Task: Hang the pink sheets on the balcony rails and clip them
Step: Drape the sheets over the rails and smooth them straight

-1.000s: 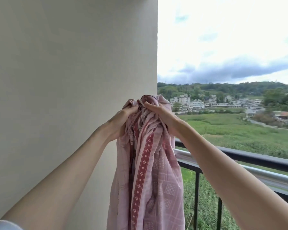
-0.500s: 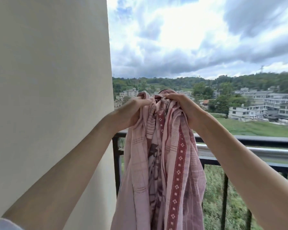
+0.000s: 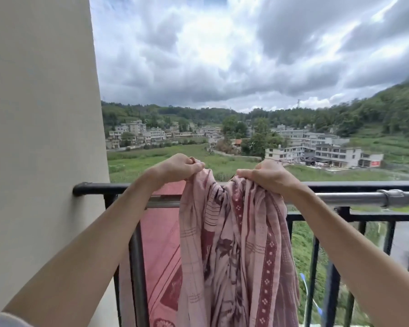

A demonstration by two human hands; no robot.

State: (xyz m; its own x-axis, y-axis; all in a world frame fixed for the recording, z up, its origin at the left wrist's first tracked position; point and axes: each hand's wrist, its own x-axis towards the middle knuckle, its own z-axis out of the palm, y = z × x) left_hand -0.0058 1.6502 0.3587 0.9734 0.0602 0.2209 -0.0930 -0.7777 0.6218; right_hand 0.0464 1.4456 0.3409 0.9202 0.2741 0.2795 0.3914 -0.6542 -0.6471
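No legible text or signs anywhere

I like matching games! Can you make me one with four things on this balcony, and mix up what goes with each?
Things:
1. pink sheet
2. red sheet
3. silver pole
4. black rail

Places or states:
A. meets the wall on the left
B. bunched up, held in both hands
C. already hanging over the railing
D. runs behind the right wrist, with a metal joint

Pairs: 1-B, 2-C, 3-D, 4-A. The left hand and right hand both grip the pink sheet's top edge.
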